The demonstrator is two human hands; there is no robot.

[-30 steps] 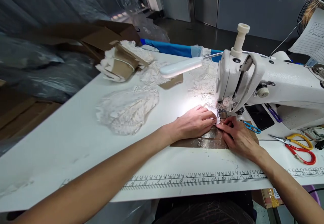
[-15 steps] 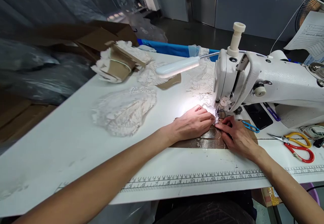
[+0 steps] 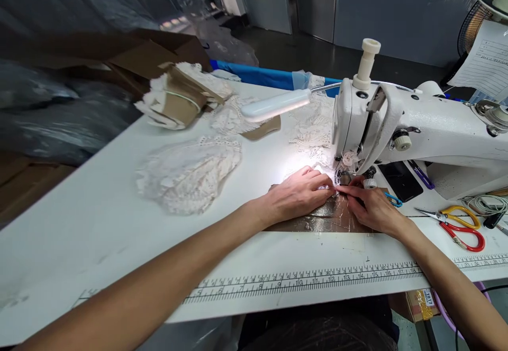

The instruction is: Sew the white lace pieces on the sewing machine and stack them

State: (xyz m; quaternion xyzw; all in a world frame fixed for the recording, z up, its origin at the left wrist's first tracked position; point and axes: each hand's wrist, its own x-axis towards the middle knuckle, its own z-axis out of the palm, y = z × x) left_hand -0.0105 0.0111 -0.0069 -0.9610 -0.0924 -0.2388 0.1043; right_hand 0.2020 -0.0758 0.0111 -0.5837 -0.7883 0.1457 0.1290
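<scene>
A white sewing machine (image 3: 416,123) stands at the right of the white table (image 3: 99,218). My left hand (image 3: 297,196) lies palm down just left of the needle, its fingertips pressing a small white lace piece (image 3: 328,188) at the presser foot. My right hand (image 3: 371,208) comes in from the right with its fingers pinched on the same lace piece, right in front of the needle. Both hands rest over a brown taped patch (image 3: 325,217) on the table. Most of the lace piece is hidden under my fingers.
A heap of white lace (image 3: 186,173) lies left of my hands, and lace bundles wrapped on cardboard (image 3: 180,99) sit behind it. A white lamp head (image 3: 273,106) hangs over the table. Red-and-yellow scissors (image 3: 456,224) and blue snips (image 3: 392,199) lie at the right. A ruler strip (image 3: 301,279) runs along the front edge.
The view has drifted slightly, so everything sits a little further left and higher. My right hand's fingers have stretched closer to the needle; both hands remain on the lace piece.
</scene>
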